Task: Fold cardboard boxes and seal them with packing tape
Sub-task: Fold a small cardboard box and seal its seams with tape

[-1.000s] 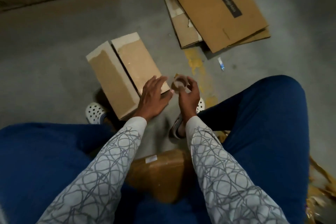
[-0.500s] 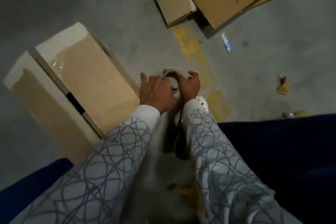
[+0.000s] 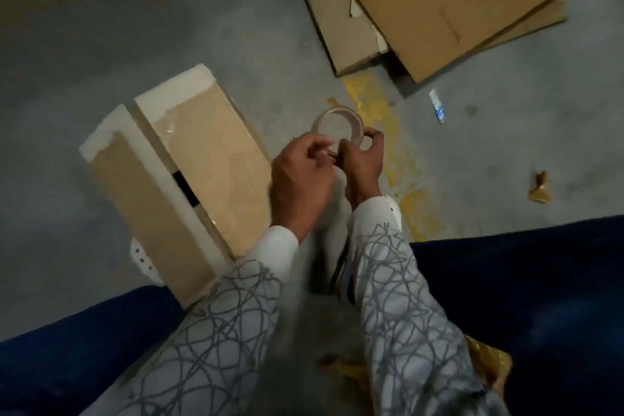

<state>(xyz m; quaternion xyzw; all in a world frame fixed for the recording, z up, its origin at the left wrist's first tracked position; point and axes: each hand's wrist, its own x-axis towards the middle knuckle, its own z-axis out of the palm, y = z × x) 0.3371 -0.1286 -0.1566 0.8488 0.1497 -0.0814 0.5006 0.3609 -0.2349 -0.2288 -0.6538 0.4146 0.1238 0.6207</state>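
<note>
Now: tape roll sits between both hands, just right of the cardboard box. Right hand takes it from the right, fingers curled round the outer edge, grip closed on the roll. Left hand comes in from the left, fingertips bunched in a narrow grip that pinches the roll's near rim. Too blurred to tell if a loose tape end lies between them. Box stands on the floor, two top flaps folded down, with a dark gap along the seam between them and pale strips at the flaps' far ends. White perforated shoe shows at the box's near left edge. Flattened cardboard sheets stacked upper right, well apart from the hands. Yellow paint patches just beyond the roll. Crumpled brown scrap far right.
</note>
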